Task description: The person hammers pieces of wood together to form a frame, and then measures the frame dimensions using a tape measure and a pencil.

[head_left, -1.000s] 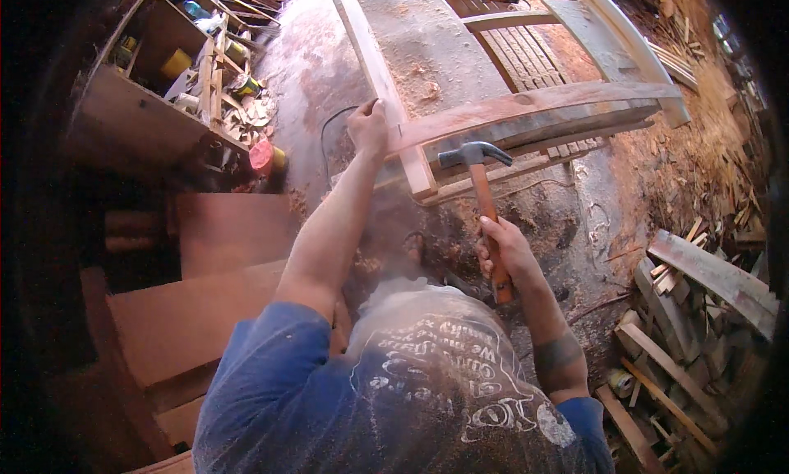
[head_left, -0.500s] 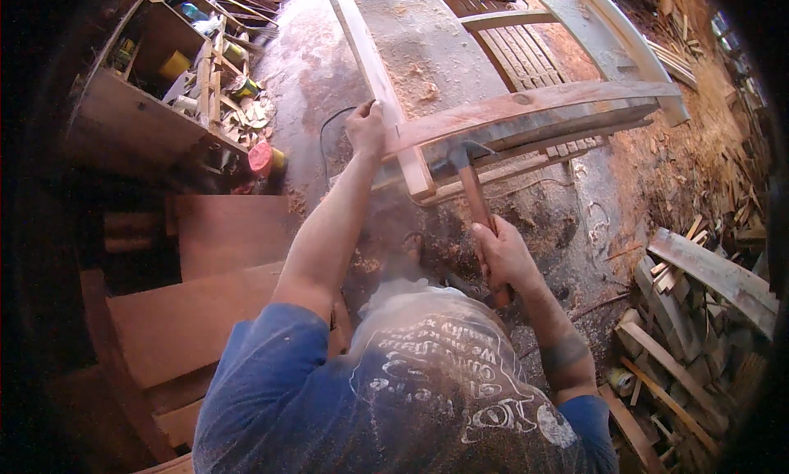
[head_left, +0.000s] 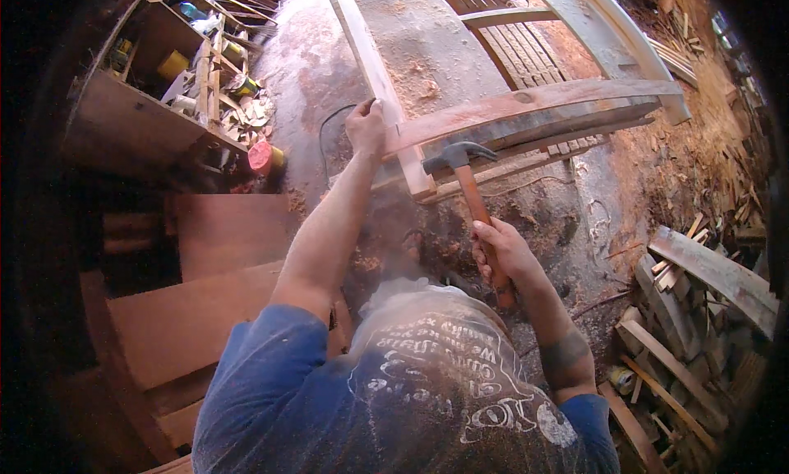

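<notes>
A pale wooden frame (head_left: 526,100) lies ahead of me, its near crosspiece joined to the left rail (head_left: 368,59) close to the rail's end. My left hand (head_left: 366,129) is closed at the outer side of that rail by the joint, fingertips against the wood. With my right hand (head_left: 501,250) I grip the wooden handle of a claw hammer (head_left: 460,155). Its head is just right of the rail's end, with the striking face towards the rail and the claw pointing right. Whether the face touches the wood I cannot tell.
A board (head_left: 427,42) strewn with shavings lies under the frame, beside a slatted piece (head_left: 518,55). At left stand a wooden cabinet (head_left: 136,129) with tins and scraps, and a pink-topped tin (head_left: 261,157). Offcuts (head_left: 678,334) pile up at right. A dark cable (head_left: 325,133) runs near my left hand.
The hammer head, blurred before, is now sharp and turned so that its face and claw show side-on. My left hand stays in the same place on the rail.
</notes>
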`<state>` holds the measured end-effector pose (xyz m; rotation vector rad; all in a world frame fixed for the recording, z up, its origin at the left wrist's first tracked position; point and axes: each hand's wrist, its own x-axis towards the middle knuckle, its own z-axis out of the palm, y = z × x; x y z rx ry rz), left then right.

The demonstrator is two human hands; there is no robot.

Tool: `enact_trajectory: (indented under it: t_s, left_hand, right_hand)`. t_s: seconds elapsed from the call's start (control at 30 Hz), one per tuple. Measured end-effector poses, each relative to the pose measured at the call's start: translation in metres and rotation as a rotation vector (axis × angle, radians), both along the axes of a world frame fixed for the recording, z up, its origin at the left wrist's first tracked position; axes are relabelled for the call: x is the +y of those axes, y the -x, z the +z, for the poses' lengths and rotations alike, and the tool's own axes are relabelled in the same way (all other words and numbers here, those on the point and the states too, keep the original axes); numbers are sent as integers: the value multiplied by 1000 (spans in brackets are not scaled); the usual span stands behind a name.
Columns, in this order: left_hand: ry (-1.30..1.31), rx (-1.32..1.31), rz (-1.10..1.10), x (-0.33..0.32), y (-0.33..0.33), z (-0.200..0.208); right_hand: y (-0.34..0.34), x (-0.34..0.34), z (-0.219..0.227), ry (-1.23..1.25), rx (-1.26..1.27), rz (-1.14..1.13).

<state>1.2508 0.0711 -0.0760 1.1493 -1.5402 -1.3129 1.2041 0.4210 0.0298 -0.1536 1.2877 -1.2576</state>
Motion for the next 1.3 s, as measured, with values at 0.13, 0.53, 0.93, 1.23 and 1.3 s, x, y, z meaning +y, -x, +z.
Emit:
enact_trajectory:
  t_s: [0.13,0.53,0.93,1.23,1.3]
  left_hand:
    - [-5,-35,-8,11,5,15]
    - [-52,-78,72,16,-2,24]
    - [-10,-139,151,13,-13,28]
    - [-172,122,25,7,0,-1]
    - [-292,237,-17,-3,-7,-12]
  right_hand:
    - [1,0,6,-35,179,1]
    - [1,-52,179,208,1221,-86]
    - [13,-78,184,139,1364,-94]
    - [20,-49,70,-127,1510,291]
    - [23,-52,136,-281,1404,167]
